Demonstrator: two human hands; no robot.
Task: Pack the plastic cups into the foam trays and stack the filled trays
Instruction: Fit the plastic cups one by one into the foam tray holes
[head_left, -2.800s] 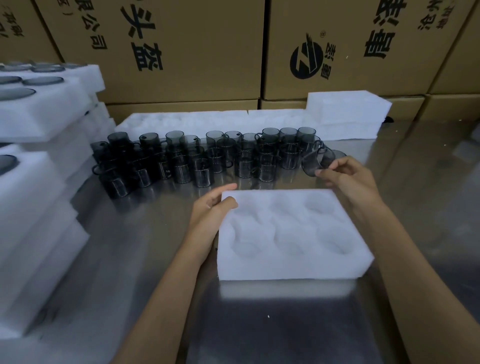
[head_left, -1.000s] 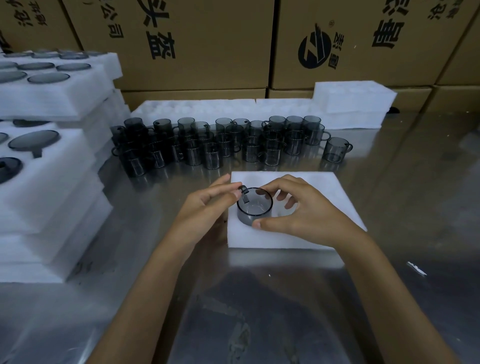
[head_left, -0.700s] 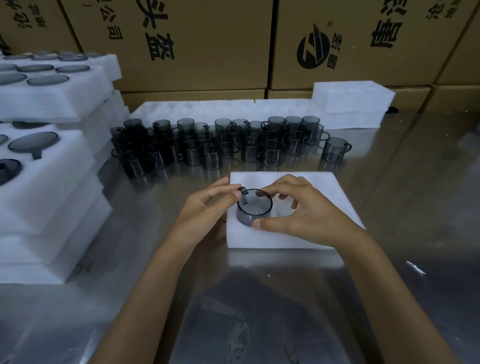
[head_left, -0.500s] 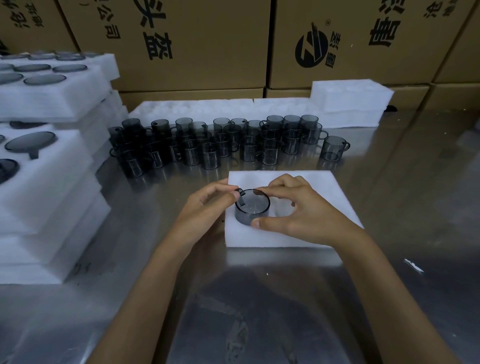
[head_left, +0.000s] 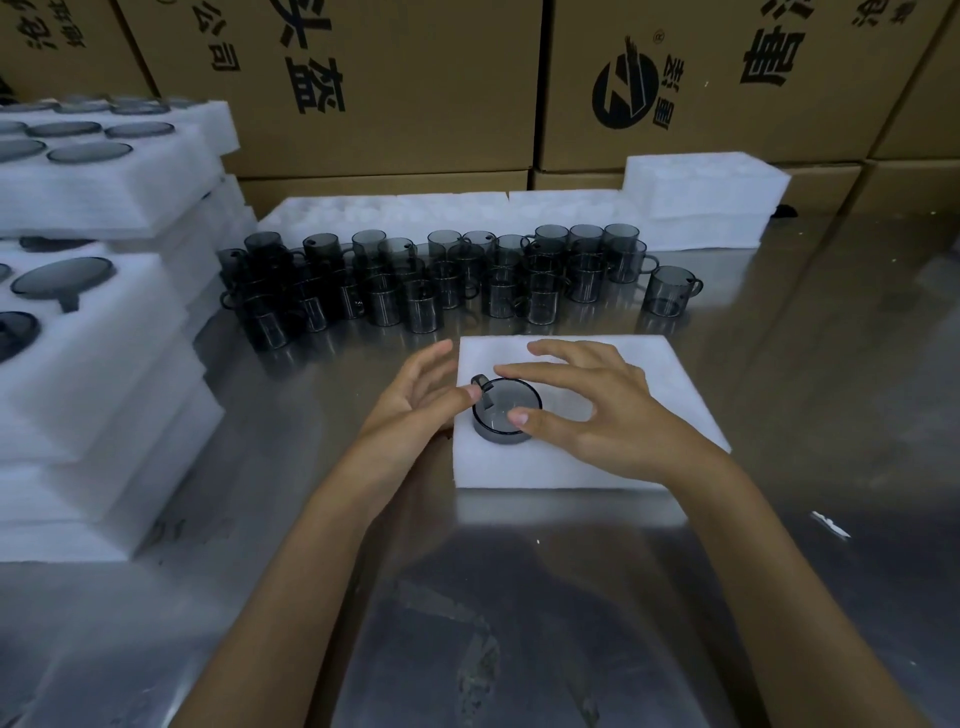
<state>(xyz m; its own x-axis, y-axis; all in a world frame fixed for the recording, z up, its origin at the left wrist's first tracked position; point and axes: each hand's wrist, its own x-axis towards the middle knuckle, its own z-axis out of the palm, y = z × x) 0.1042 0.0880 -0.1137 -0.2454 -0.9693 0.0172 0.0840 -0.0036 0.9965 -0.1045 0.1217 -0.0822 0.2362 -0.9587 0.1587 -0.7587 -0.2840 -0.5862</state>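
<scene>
A white foam tray (head_left: 660, 364) lies on the metal table in front of me. One smoky grey plastic cup (head_left: 503, 415) sits upright in its near-left pocket, rim and handle showing above the foam. My right hand (head_left: 592, 415) is spread flat over the cup, index finger across the far rim and thumb on the near rim. My left hand (head_left: 415, 400) rests at the tray's left edge with straight fingers, its thumb tip touching the cup's handle. Several loose cups (head_left: 441, 280) stand in rows behind the tray. The tray's other pockets are partly hidden by my right hand.
One cup (head_left: 669, 291) stands apart at the right end of the rows. Stacks of filled foam trays (head_left: 104, 332) rise on the left. Empty foam trays (head_left: 701, 192) lie along the back, in front of a wall of cardboard boxes (head_left: 395, 83). Bare steel table (head_left: 519, 597) lies toward me.
Both hands have let go of their pinch on the cup and opened out. The cup now sits lower in the pocket, with my right hand's fingers stretched over it.
</scene>
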